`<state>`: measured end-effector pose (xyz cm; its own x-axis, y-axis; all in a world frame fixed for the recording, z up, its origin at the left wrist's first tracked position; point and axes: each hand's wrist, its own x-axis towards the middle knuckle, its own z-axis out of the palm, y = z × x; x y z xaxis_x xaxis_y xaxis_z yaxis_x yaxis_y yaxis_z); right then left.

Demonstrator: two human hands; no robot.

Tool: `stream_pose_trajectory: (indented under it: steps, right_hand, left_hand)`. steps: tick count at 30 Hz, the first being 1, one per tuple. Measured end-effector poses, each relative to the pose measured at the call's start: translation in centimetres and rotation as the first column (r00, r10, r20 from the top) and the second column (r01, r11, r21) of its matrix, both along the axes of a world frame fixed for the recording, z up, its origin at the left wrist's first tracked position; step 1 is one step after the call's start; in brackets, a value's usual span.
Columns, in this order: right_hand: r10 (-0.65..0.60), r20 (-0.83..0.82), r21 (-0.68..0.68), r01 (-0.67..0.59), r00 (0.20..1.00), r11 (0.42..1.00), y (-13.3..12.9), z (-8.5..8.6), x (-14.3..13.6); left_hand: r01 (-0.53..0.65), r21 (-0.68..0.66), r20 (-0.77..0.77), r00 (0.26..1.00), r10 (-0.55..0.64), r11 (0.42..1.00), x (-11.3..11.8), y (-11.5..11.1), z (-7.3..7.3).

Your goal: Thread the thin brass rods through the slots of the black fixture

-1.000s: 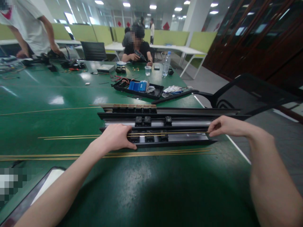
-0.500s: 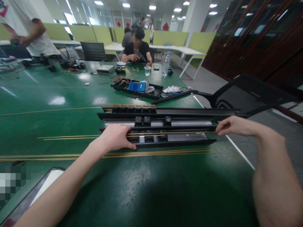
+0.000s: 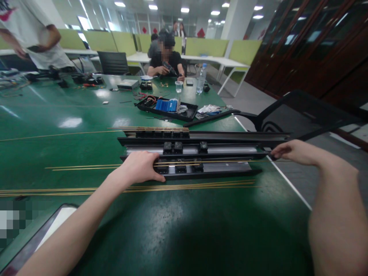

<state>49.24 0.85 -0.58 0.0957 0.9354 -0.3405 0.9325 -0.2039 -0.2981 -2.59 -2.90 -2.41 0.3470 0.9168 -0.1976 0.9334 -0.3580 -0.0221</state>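
Note:
My left hand [image 3: 140, 165] is closed across the nearest black rail [image 3: 224, 175], thumb on its near edge and fingers over the far side. Small black blocks [image 3: 180, 166] sit inside this rail, and thin brass rods [image 3: 184, 164] run lengthwise over them. At the rail's right end, my right hand [image 3: 287, 150] has its fingers curled together by the tip of the middle black rail [image 3: 224, 156]; what they pinch, if anything, is hidden. One rod passes just below those fingertips. Further black blocks [image 3: 178, 147] stand in the middle rail.
More brass rods [image 3: 189, 187] lie in front of the rails. Behind are a black tray [image 3: 189, 112] with a blue box, gloves [image 3: 209, 111], a water bottle [image 3: 201, 78] and a cup [image 3: 178, 87]. A chair [image 3: 301, 115] stands right; a person [image 3: 166, 61] sits opposite holding a power tool.
My right hand has moved a little to the right and up, away from the rails' near end. My left hand stays in place. The standing person at the left has shifted their arms.

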Motion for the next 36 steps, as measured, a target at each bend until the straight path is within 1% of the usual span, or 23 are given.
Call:
stream_pose_trajectory:
  steps: [2, 4, 6, 9, 10, 12, 14, 17, 18, 21, 26, 31, 36]
  right_hand:
    - [0.052, 0.018, 0.059, -0.053, 0.999, 0.997, 0.2, 0.0, -0.5]
    - [0.115, 0.031, 0.121, -0.118, 0.993, 0.986, 0.3, 0.1, -1.7]
    - [0.199, 0.015, 0.171, -0.199, 0.98, 0.965, 0.1, 0.5, -3.8]
    - [0.303, -0.015, 0.26, -0.289, 0.953, 0.921, -0.4, 0.9, -8.1]
    - [0.348, -0.023, 0.301, -0.326, 0.937, 0.896, -0.7, 0.8, -9.7]
    - [0.467, -0.028, 0.387, -0.421, 0.884, 0.82, -1.2, 0.5, -12.6]
    - [0.566, -0.029, 0.437, -0.499, 0.824, 0.748, -1.7, -0.1, -15.3]
    - [0.673, 0.017, 0.501, -0.588, 0.74, 0.635, -2.5, -1.0, -18.1]
    - [0.687, 0.033, 0.517, -0.6, 0.726, 0.61, -2.8, -1.3, -18.8]
    - [0.704, 0.072, 0.539, -0.621, 0.707, 0.569, -3.3, -2.0, -20.3]
    - [0.708, 0.126, 0.543, -0.646, 0.694, 0.537, -3.6, -2.8, -21.5]
    - [0.718, 0.124, 0.544, -0.652, 0.685, 0.528, -3.5, -3.0, -21.4]
    - [0.738, 0.122, 0.552, -0.663, 0.664, 0.505, -3.4, -3.1, -21.1]
  left_hand:
    - [0.001, -0.003, -0.001, 1.0, -0.001, 1.0, 0.0, 0.0, 0.0]
    - [0.002, -0.003, -0.009, 1.0, -0.002, 1.0, 0.0, 0.0, 0.0]
    - [0.004, 0.004, -0.018, 1.0, -0.004, 1.0, 0.1, -0.1, 0.0]
    - [0.016, 0.018, -0.028, 0.999, -0.015, 1.0, 0.1, -0.1, -0.1]
    - [0.021, 0.022, -0.031, 0.999, -0.02, 1.0, 0.1, -0.1, -0.1]
    - [0.031, 0.027, -0.037, 0.999, -0.03, 0.999, 0.0, -0.1, -0.1]
    - [0.036, 0.03, -0.039, 0.999, -0.035, 0.999, 0.0, -0.1, -0.2]
    - [0.033, 0.031, -0.038, 0.999, -0.032, 0.999, 0.0, -0.1, -0.3]
    - [0.03, 0.029, -0.037, 0.999, -0.029, 0.999, 0.0, -0.1, -0.3]
    - [0.028, 0.024, -0.036, 0.999, -0.027, 0.999, 0.0, -0.1, -0.3]
    - [0.017, 0.018, -0.035, 0.999, -0.016, 1.0, 0.1, -0.2, -0.2]
    - [0.021, 0.02, -0.025, 0.999, -0.021, 1.0, -0.1, -0.2, -0.4]
    - [0.022, 0.032, -0.013, 1.0, -0.022, 0.999, -0.1, -0.1, -0.6]
